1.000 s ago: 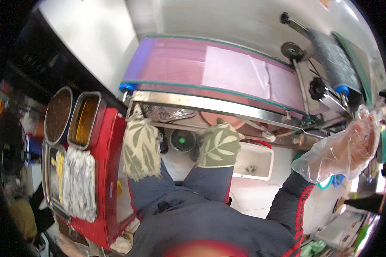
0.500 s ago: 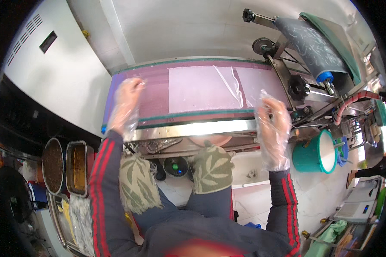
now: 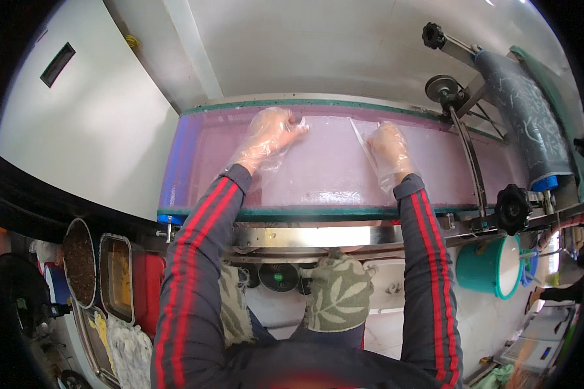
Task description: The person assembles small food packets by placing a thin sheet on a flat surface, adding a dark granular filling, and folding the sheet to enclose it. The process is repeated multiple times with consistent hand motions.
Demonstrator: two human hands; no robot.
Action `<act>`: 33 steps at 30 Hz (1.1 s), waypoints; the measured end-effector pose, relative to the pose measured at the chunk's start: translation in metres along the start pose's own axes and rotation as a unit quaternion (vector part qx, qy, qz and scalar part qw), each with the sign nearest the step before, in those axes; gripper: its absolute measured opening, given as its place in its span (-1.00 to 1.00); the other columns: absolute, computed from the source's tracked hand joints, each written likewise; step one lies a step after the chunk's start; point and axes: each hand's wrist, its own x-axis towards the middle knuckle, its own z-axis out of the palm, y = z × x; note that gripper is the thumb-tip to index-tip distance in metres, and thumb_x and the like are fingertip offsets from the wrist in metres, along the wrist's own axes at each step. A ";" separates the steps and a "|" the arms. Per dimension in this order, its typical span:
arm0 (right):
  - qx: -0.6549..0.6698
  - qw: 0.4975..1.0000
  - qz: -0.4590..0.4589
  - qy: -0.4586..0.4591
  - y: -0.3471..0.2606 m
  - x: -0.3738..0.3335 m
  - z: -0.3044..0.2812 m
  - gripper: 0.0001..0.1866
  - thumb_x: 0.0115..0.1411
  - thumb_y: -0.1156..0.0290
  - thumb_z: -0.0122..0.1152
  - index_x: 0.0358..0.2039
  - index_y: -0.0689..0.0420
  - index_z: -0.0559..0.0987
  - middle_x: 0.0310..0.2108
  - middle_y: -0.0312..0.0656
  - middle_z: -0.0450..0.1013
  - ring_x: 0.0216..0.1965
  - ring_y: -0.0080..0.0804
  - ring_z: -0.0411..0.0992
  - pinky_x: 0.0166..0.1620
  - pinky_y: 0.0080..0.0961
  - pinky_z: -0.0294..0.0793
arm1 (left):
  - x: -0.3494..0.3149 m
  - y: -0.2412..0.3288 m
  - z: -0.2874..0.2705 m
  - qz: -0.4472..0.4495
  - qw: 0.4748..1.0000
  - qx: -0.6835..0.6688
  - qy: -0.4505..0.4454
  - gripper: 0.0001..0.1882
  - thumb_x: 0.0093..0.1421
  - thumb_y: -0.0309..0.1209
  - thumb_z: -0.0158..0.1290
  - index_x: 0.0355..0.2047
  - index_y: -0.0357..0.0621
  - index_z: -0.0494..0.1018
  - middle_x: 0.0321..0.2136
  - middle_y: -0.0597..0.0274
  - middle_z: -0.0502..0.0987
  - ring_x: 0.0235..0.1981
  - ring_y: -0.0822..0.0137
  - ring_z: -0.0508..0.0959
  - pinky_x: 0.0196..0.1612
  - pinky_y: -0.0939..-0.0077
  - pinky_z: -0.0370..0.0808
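Observation:
A thin, pale, moist sheet (image 3: 324, 162) lies flat on a pink-purple belt (image 3: 207, 146) with green edges. Clear plastic gloves cover both my hands. At the sheet's far left part, my left hand (image 3: 272, 133) has its fingers pinched on the edge. My right hand (image 3: 390, 149) is closed at the sheet's right side, beside a narrow white folded edge; its fingertips seem to grip that edge, though they are partly hidden. Another pale sheet (image 3: 428, 155) continues on the belt to the right of my right hand.
At the right, a roller (image 3: 525, 110) with dark cloth and black knobs (image 3: 512, 209) stands over the belt. A steel rail (image 3: 305, 236) runs along the near side. A teal bucket (image 3: 490, 266) sits at lower right, metal trays (image 3: 117, 279) at lower left, and a white cabinet (image 3: 104, 78) at far left.
Both hands have moved in over the belt from its near edge and sides, and closed at the sheet. My view has shifted, so the roller appears farther right.

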 end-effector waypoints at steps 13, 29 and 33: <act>0.195 0.981 0.001 -0.001 -0.035 -0.075 -0.037 -0.62 0.14 0.27 0.32 -0.08 0.22 0.64 -0.11 0.15 0.60 -0.01 0.08 0.57 0.07 -0.18 0.54 | -0.099 0.032 -0.105 -0.129 0.869 -0.451 -0.158 -0.56 0.25 -0.18 0.28 -0.05 -0.27 0.50 -0.23 0.34 0.57 -0.26 0.38 0.56 -0.15 0.48 0.54; -0.016 0.951 -0.148 -0.271 -0.073 -0.110 -0.054 -0.71 0.14 0.26 0.32 -0.21 0.17 0.73 -0.22 0.04 0.65 -0.20 -0.02 0.62 -0.06 -0.21 0.59 | -0.152 -0.015 -0.111 0.046 0.983 0.106 -0.145 -0.60 0.13 -0.10 0.27 -0.21 -0.18 0.62 -0.24 -0.04 0.63 -0.08 -0.09 0.58 0.02 0.04 0.46; 0.101 0.980 -0.104 -0.135 -0.066 -0.141 -0.060 -0.61 0.17 0.22 0.31 -0.05 0.16 0.68 -0.09 0.02 0.62 -0.07 -0.06 0.60 0.03 -0.23 0.55 | -0.187 -0.017 -0.143 -0.070 0.996 0.044 -0.045 -0.65 0.18 -0.12 0.26 -0.22 -0.16 0.61 -0.29 -0.03 0.60 -0.14 -0.05 0.59 -0.04 0.12 0.47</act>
